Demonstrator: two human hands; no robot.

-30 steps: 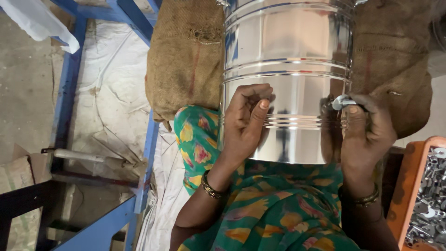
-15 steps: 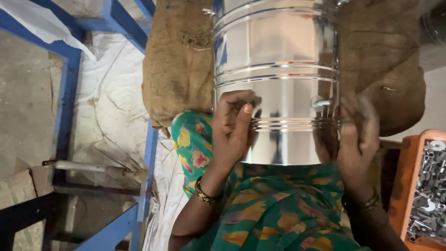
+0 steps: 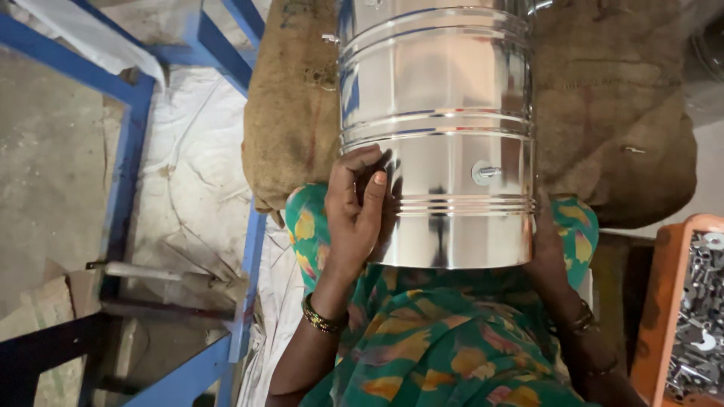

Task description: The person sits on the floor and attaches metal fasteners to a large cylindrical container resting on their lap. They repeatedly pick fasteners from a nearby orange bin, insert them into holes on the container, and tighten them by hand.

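Note:
A big shiny steel drum with raised rings lies across my lap, resting on a brown burlap sack. A small threaded metal fitting sticks out of its wall. My left hand presses flat against the drum's left side, fingers apart. My right hand cups the drum's right side near its lower rim and is mostly hidden behind the drum. Both wrists wear bangles. Green patterned cloth covers my legs under the drum.
An orange crate of small metal parts stands at the right edge. A blue metal frame runs along the left, with white sheeting and a concrete floor beneath it.
The drum has turned so that the fitting now faces up. My right hand has left the fitting and slid round to the drum's right side. The left hand stays on the drum.

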